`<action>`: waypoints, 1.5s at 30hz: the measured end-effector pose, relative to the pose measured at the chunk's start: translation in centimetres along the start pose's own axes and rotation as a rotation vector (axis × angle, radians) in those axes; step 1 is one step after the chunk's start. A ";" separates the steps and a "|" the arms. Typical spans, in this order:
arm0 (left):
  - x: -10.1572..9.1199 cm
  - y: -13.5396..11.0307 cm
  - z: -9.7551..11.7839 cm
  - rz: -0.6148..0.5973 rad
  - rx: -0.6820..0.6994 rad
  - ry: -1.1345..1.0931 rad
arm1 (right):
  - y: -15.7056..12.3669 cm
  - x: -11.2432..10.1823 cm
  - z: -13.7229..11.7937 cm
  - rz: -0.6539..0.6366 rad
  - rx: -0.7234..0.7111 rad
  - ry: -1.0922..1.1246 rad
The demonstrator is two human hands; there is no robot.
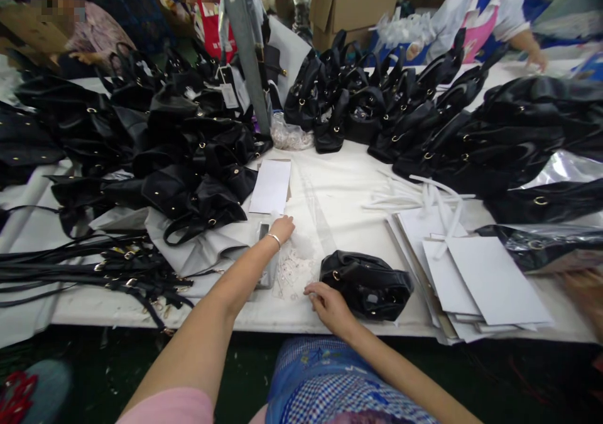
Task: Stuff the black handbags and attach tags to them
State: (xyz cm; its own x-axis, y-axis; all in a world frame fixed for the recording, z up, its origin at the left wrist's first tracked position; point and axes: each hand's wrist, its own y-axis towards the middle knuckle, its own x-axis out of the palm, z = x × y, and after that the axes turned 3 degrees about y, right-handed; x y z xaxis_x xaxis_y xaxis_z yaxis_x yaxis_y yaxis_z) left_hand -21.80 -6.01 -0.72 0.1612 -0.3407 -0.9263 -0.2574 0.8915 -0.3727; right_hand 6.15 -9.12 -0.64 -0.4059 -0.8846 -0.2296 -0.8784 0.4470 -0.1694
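Note:
My left hand (282, 230) reaches forward over the table, fingers drawn together just below a white card (271, 186). Whatever its fingertips pinch is too small or hidden to make out. Under and beside it lies a clear plastic bag of small pieces (294, 270). My right hand (327, 304) rests near the table's front edge, fingers stretched out and somewhat apart, with nothing visible in them. Just right of it, a small black handbag (370, 286) lies on its side, its gold ring towards the left.
Black handbags (188, 135) are heaped on the left, and more (424, 116) stand at the back right. Black straps (122, 267) lie front left. White boards (494, 279) are stacked on the right, under white cords (424, 191). A grey post (247, 53) rises mid-table. Several people work around.

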 end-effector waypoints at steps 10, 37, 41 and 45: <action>-3.4 0.6 -4.3 0.101 -0.142 -0.012 | -0.4 -1.0 -0.6 -0.045 0.028 -0.024; 5.8 -1.2 8.1 0.113 -0.393 -0.438 | -0.8 -1.1 -0.9 -0.051 0.018 -0.085; 6.0 -0.5 7.6 0.088 -0.408 -0.550 | -1.1 -1.3 -0.9 -0.033 0.035 -0.073; 5.7 -0.5 6.7 0.070 -0.343 -0.705 | -1.7 -1.8 -1.6 -0.010 0.032 -0.020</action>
State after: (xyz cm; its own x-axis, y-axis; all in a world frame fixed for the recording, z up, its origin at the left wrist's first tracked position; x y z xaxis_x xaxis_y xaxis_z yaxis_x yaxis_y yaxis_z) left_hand -14.40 -6.35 -5.44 0.6705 0.0849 -0.7370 -0.5505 0.7229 -0.4176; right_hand 8.00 -8.48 1.59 -0.3917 -0.8863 -0.2472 -0.8737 0.4425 -0.2020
